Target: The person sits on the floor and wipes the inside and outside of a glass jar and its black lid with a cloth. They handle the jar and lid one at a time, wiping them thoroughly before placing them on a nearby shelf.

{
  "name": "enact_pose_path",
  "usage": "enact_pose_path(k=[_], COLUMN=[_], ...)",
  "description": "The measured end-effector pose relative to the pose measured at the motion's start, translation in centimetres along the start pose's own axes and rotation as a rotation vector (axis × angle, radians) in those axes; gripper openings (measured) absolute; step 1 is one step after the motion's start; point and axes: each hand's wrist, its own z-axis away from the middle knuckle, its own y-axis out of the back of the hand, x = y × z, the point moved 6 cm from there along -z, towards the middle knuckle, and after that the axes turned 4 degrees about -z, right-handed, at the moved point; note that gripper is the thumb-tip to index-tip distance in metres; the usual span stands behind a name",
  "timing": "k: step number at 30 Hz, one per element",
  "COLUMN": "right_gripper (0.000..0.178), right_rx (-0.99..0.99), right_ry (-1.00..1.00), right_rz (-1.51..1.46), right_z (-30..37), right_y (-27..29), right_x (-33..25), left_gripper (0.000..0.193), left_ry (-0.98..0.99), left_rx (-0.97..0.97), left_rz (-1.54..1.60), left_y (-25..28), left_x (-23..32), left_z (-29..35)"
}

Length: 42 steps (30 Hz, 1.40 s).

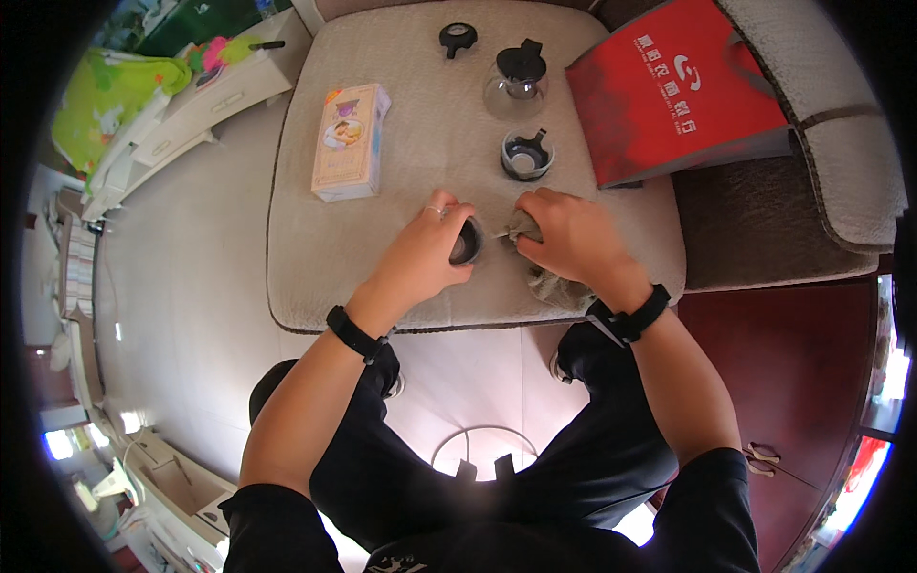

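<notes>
My left hand (430,246) grips a small dark round cup-like piece (465,244), its opening turned toward the right. Close by on the right, my right hand (573,234) is closed on a bunched grey-brown cloth (549,283), part of which hangs down beneath the fingers. Beyond my hands stands a glass cup with a black handle (527,156). Farther back is a round glass pot with a black lid (518,81). A black lid-like part with a tab (458,39) lies near the far edge of the beige cushioned seat (411,143).
On the seat's left lies a pale tissue box (350,143). A red paper bag (678,95) leans at the right beside the sofa arm. A dark red cabinet (764,382) is at lower right, and a white drawer unit (210,105) at upper left.
</notes>
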Motion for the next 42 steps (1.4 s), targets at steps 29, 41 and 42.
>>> enact_pose_path(k=[29,41,42], right_gripper=[0.070,0.041,0.041], right_rx=[0.241,0.445,0.439], right_ry=[0.076,0.177,0.168], right_rz=[-0.472,-0.606,-0.631], right_z=[0.7,0.1,0.2], right_y=[1.9,3.4,3.3], right_x=[-6.8,-9.4,-9.5], left_gripper=[0.055,0.047,0.047], left_ry=[0.373,0.103,0.094], left_rx=[0.076,0.383,0.390], left_rz=[1.137,0.952,0.936], left_y=[0.2,4.5,4.5], left_x=[0.8,6.1,6.2], left_z=[0.4,1.6,1.7])
